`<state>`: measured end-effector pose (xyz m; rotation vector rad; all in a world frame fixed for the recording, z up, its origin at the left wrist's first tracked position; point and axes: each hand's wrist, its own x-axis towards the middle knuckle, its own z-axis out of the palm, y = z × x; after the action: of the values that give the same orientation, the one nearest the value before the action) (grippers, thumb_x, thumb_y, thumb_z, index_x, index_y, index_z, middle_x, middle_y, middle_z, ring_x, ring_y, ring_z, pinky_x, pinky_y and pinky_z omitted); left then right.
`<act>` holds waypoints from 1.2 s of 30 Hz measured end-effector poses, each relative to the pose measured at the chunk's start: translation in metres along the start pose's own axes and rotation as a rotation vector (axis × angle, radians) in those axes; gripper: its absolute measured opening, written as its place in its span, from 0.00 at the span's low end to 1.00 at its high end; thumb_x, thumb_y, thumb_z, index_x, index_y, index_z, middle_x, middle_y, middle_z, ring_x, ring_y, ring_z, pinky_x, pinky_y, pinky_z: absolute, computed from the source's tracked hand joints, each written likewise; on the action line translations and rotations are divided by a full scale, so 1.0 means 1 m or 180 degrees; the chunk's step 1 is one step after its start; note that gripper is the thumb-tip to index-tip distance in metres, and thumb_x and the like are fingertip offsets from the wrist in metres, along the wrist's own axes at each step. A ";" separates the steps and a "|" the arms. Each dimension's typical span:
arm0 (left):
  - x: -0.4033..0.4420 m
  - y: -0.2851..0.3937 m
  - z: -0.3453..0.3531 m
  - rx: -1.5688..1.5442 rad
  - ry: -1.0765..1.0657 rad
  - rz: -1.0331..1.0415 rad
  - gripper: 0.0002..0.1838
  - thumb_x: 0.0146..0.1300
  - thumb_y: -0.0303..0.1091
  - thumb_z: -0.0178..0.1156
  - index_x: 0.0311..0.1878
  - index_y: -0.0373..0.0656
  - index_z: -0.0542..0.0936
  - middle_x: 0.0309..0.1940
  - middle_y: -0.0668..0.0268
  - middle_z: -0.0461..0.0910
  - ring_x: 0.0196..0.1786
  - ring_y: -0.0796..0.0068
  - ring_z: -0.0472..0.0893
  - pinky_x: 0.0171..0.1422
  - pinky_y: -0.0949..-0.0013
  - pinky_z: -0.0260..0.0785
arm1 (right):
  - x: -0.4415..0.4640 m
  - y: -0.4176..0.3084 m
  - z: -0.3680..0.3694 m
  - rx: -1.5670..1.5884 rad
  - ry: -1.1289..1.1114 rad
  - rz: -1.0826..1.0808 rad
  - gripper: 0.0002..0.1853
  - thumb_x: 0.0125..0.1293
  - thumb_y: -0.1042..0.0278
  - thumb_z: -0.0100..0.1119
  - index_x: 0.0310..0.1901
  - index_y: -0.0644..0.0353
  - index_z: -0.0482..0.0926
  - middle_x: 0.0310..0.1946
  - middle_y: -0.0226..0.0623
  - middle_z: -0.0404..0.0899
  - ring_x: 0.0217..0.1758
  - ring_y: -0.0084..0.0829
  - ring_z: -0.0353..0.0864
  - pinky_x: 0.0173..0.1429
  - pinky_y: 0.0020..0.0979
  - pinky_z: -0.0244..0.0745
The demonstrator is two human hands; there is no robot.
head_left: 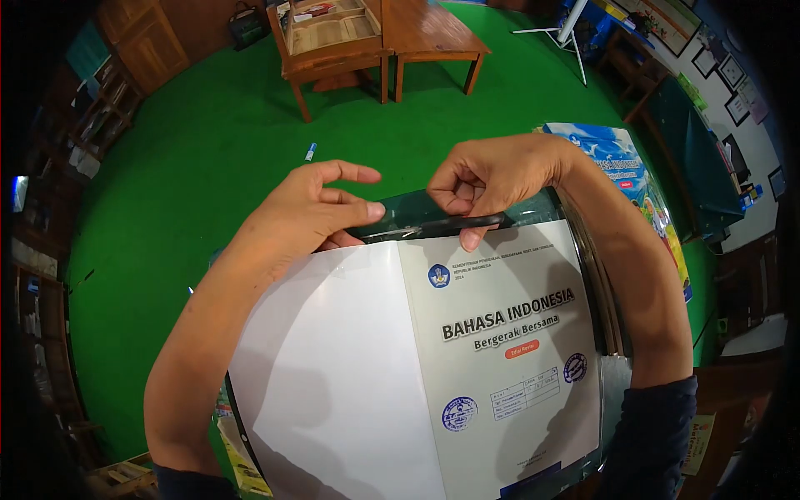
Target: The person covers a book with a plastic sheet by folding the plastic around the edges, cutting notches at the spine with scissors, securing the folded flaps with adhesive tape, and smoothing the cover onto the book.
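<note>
An open book lies in front of me, its right page printed "BAHASA INDONESIA" with purple stamps and its left page white. At the top edge of the book, my right hand has its fingers curled round the dark handle of a thin tool, perhaps scissors, whose metal end points left. My left hand is beside that end, fingers apart, with nothing visible between them. Its lower fingers are partly hidden near the top of the white page. Dark green material shows beneath the book's top edge.
A blue illustrated book lies at the right, behind my right forearm. Wooden tables stand on the green floor ahead. A small blue-and-white object is on the floor. Shelves line the left, and a white tripod stands at the back right.
</note>
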<state>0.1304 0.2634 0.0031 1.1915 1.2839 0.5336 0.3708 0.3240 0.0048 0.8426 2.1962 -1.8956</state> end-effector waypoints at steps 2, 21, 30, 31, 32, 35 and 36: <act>0.000 0.000 0.000 0.0004 0.0040 -0.0004 0.25 0.60 0.27 0.67 0.61 0.36 0.73 0.35 0.62 0.81 0.28 0.81 0.80 0.31 0.84 0.68 | 0.000 0.000 -0.001 -0.0037 0.0014 -0.0030 0.19 0.51 0.73 0.76 0.20 0.53 0.69 0.14 0.19 0.66 0.15 0.13 0.57 0.22 0.14 0.52; -0.002 -0.022 -0.004 0.0291 -0.0095 0.0424 0.17 0.72 0.38 0.54 0.53 0.34 0.79 0.40 0.57 0.83 0.39 0.71 0.82 0.45 0.75 0.75 | -0.054 -0.030 0.021 -0.1511 0.1203 0.0648 0.16 0.53 0.74 0.71 0.21 0.57 0.69 0.16 0.23 0.66 0.19 0.20 0.59 0.26 0.21 0.57; -0.021 -0.033 0.012 0.1305 0.0227 0.1262 0.18 0.73 0.38 0.50 0.48 0.32 0.82 0.39 0.60 0.84 0.42 0.74 0.81 0.51 0.73 0.72 | -0.171 -0.038 0.104 -0.1666 0.2332 0.0589 0.11 0.52 0.78 0.63 0.22 0.59 0.69 0.17 0.28 0.67 0.20 0.26 0.62 0.27 0.26 0.60; -0.022 -0.033 0.015 0.1123 0.0359 0.1289 0.16 0.72 0.37 0.51 0.47 0.33 0.82 0.37 0.61 0.84 0.40 0.75 0.80 0.50 0.73 0.72 | -0.188 -0.040 0.119 -0.1819 0.2499 0.0610 0.10 0.51 0.78 0.63 0.22 0.59 0.69 0.17 0.28 0.67 0.20 0.26 0.62 0.28 0.26 0.61; -0.028 -0.031 0.022 0.1113 0.0275 0.1349 0.16 0.72 0.37 0.51 0.47 0.33 0.82 0.37 0.61 0.84 0.40 0.75 0.80 0.50 0.73 0.72 | -0.207 -0.042 0.137 -0.1891 0.2804 0.0760 0.10 0.50 0.78 0.63 0.22 0.60 0.69 0.17 0.29 0.68 0.20 0.28 0.63 0.28 0.27 0.61; -0.052 -0.026 0.036 0.1606 0.0876 0.1780 0.12 0.68 0.33 0.56 0.44 0.35 0.83 0.35 0.63 0.85 0.36 0.74 0.80 0.45 0.73 0.72 | -0.256 -0.034 0.200 -0.2025 0.3537 0.1246 0.09 0.49 0.76 0.63 0.21 0.61 0.70 0.17 0.32 0.70 0.20 0.30 0.63 0.28 0.29 0.62; -0.063 -0.024 0.041 0.1774 0.1111 0.1912 0.10 0.66 0.32 0.57 0.43 0.36 0.83 0.34 0.63 0.85 0.35 0.74 0.80 0.43 0.73 0.72 | -0.269 -0.027 0.222 -0.2052 0.3913 0.1553 0.09 0.48 0.76 0.64 0.21 0.61 0.71 0.17 0.34 0.71 0.20 0.31 0.63 0.28 0.29 0.62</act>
<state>0.1436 0.1859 0.0032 2.0487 1.4075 0.8790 0.5253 0.0248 0.0995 2.4260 2.4004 -0.2819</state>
